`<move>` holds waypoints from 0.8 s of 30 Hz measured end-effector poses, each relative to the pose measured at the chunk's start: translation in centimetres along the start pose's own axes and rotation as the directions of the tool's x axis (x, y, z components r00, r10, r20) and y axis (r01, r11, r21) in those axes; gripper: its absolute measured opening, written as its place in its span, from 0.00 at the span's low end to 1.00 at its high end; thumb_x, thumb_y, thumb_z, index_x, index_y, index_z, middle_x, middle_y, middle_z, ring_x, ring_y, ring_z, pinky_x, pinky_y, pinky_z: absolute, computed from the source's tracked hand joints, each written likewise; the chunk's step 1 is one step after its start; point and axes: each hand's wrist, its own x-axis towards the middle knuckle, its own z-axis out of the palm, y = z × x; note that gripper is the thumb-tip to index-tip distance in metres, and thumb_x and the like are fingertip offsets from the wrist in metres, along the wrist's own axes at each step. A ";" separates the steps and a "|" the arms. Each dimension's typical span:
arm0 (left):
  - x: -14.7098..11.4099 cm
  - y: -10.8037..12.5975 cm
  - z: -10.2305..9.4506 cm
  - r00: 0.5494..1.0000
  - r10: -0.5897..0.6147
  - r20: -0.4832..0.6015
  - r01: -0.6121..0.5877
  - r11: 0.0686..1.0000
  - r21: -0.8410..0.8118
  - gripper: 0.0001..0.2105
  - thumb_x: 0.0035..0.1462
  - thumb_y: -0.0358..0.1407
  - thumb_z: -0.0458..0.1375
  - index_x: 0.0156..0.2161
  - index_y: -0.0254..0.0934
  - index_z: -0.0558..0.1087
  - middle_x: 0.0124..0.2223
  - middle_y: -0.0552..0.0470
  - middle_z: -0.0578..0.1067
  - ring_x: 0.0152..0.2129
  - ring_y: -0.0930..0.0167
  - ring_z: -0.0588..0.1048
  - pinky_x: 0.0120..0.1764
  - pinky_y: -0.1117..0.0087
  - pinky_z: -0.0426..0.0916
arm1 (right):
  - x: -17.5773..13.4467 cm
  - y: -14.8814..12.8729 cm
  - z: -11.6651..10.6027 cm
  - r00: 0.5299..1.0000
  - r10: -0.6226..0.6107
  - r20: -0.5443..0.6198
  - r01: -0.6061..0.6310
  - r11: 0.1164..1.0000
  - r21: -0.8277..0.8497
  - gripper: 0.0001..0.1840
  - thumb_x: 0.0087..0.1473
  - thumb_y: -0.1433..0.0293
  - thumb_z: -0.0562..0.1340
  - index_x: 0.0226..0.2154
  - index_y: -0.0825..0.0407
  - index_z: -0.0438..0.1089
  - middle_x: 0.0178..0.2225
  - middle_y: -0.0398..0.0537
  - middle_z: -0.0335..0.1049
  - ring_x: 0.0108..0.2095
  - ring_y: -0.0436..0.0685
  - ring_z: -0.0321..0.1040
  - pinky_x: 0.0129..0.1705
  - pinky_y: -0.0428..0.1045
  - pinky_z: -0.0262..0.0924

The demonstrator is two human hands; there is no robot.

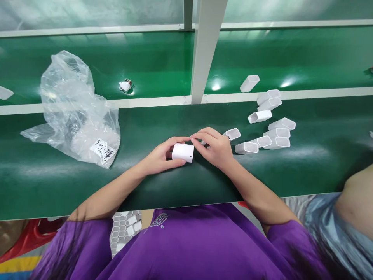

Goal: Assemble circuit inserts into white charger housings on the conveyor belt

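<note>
My left hand (163,155) grips a white charger housing (182,152) between thumb and fingers, low over the green bench. A small dark slot shows near the right end of the housing. Just to its right, my right hand (215,147) has thumb and index finger pinched together, the tips meeting my left index fingertip. What the pinch holds, if anything, is too small to make out. A bit of something white shows beneath the right fingers. Close behind that hand lies an open-ended white sleeve (232,134).
Several hollow white casings (276,134) are scattered to the right. On the left sits a clear plastic bag (84,120) of small pale parts with a handwritten label. A small component (126,85) lies beyond the rail. A metal post (204,58) rises centrally. Another person's arm (358,202) is at right.
</note>
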 end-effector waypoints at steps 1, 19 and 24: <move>0.1 -0.1 0.0 0.999 0.004 -0.033 -0.005 1.000 -0.011 0.26 0.45 0.38 0.69 0.51 0.40 0.71 0.50 0.46 0.75 0.40 0.66 0.75 0.42 0.67 0.73 | 0.1 -0.1 -0.2 1.000 0.024 -0.015 -0.023 0.999 0.045 0.11 0.64 0.70 0.59 0.33 0.50 0.77 0.34 0.46 0.77 0.33 0.51 0.73 0.31 0.45 0.65; 1.3 -1.3 0.7 0.971 -0.197 -0.136 0.138 0.925 -0.355 0.30 0.52 0.44 0.60 0.60 0.39 0.65 0.50 0.47 0.73 0.36 0.69 0.74 0.34 0.69 0.73 | -0.5 -0.6 0.5 0.977 0.203 0.071 -0.215 0.923 0.318 0.10 0.62 0.64 0.62 0.36 0.50 0.77 0.33 0.45 0.78 0.30 0.52 0.74 0.35 0.47 0.69; 0.0 -0.8 1.3 0.974 -0.084 -0.209 0.021 0.957 -0.289 0.24 0.38 0.39 0.66 0.44 0.39 0.69 0.37 0.52 0.71 0.33 0.69 0.72 0.36 0.68 0.70 | -0.3 -2.4 -0.7 0.989 0.126 0.082 -0.145 0.944 0.296 0.12 0.65 0.59 0.60 0.34 0.45 0.75 0.31 0.46 0.78 0.29 0.56 0.74 0.29 0.49 0.68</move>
